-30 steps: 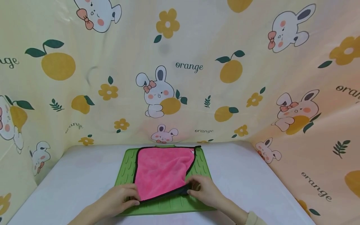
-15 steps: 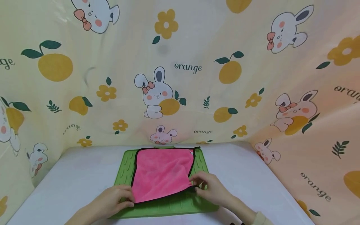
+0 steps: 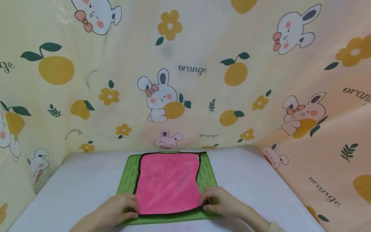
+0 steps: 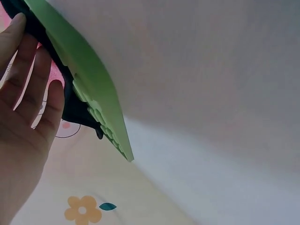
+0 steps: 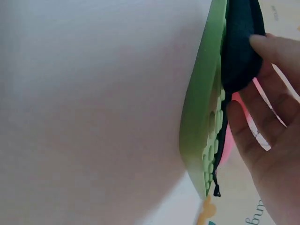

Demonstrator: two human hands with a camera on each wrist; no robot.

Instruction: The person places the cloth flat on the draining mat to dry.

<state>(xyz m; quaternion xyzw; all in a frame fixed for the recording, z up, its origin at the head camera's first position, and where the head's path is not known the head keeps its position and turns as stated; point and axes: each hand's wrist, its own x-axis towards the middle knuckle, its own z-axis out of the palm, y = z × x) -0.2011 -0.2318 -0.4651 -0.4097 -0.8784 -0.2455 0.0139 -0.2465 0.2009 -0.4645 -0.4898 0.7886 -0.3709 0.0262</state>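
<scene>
A pink cloth (image 3: pixel 169 183) with a black edge lies spread over a green textured mat (image 3: pixel 131 170) in the head view. My left hand (image 3: pixel 118 207) pinches its near left corner, and my right hand (image 3: pixel 221 203) pinches the near right corner. Both wrist views show the cloth's dark underside: at the left, the dark fabric (image 4: pixel 77 110) hangs by the mat edge (image 4: pixel 101 84); at the right, the thumb of the hand (image 5: pixel 276 103) presses the dark fabric (image 5: pixel 241 51). A small loop sticks out at the cloth's far right corner.
The mat lies on a white table (image 3: pixel 252 180). Behind it and at both sides rises a cream sheet (image 3: pixel 197 96) printed with rabbits, oranges and flowers.
My right hand has moved slightly right and down with its corner. The cloth's near edge has come closer and straightened, and the right side lies flatter. The left hand has shifted a little left.
</scene>
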